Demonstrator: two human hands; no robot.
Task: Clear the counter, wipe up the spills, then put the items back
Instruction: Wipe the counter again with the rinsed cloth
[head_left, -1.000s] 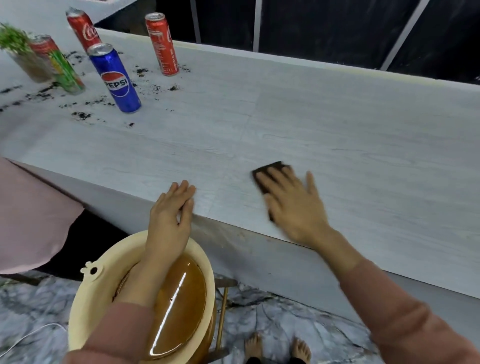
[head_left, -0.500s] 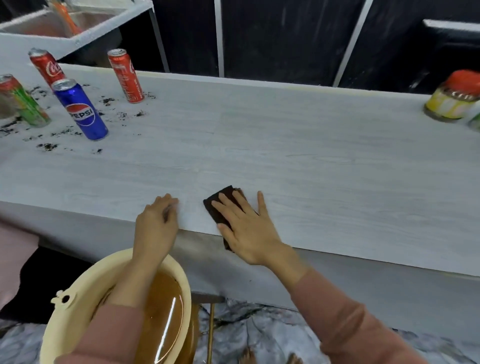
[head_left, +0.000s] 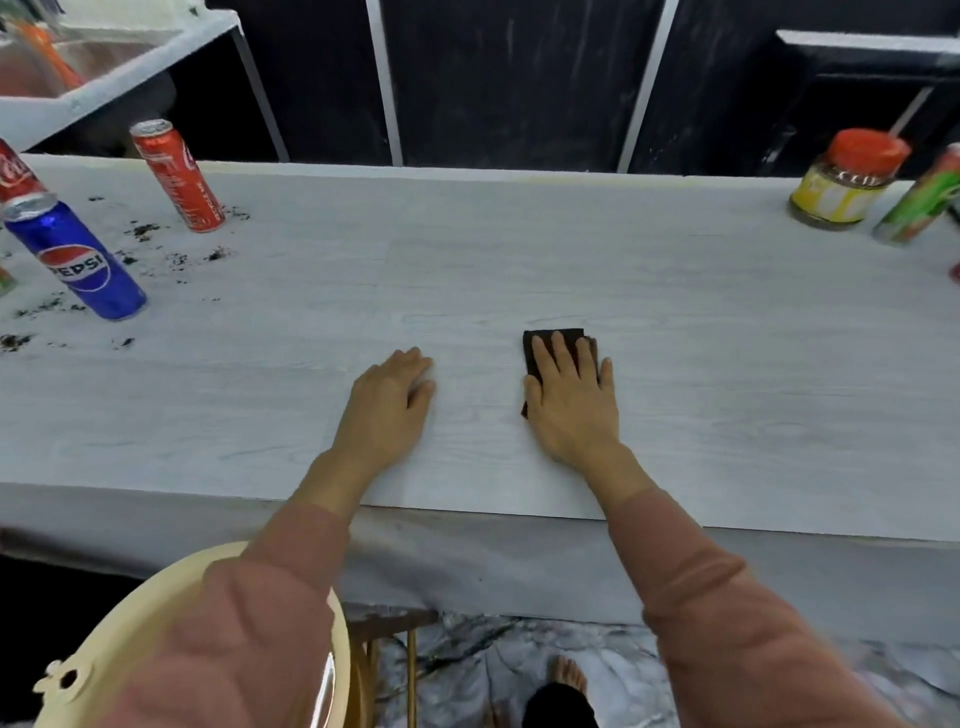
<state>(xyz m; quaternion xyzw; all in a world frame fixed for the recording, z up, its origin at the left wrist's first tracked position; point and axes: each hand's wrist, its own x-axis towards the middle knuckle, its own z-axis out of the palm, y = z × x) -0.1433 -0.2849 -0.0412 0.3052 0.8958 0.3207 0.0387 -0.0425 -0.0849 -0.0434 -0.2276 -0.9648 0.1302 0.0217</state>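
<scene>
Head view: straight fingers of the right hand press a dark cloth flat on the surface; the left hand rests open at its nine o'clock. The middle looks wiped; dark crumbs and cans at ten o'clock are yet to clear.

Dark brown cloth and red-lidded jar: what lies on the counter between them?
Nothing; the head view shows bare pale wood-grain counter between the dark brown cloth and the yellow-labelled, red-lidded jar.

A black panelled wall with slanting pale grey strips fills the back. The floor is grey-white veined marble. A white shelf stands far left.
</scene>
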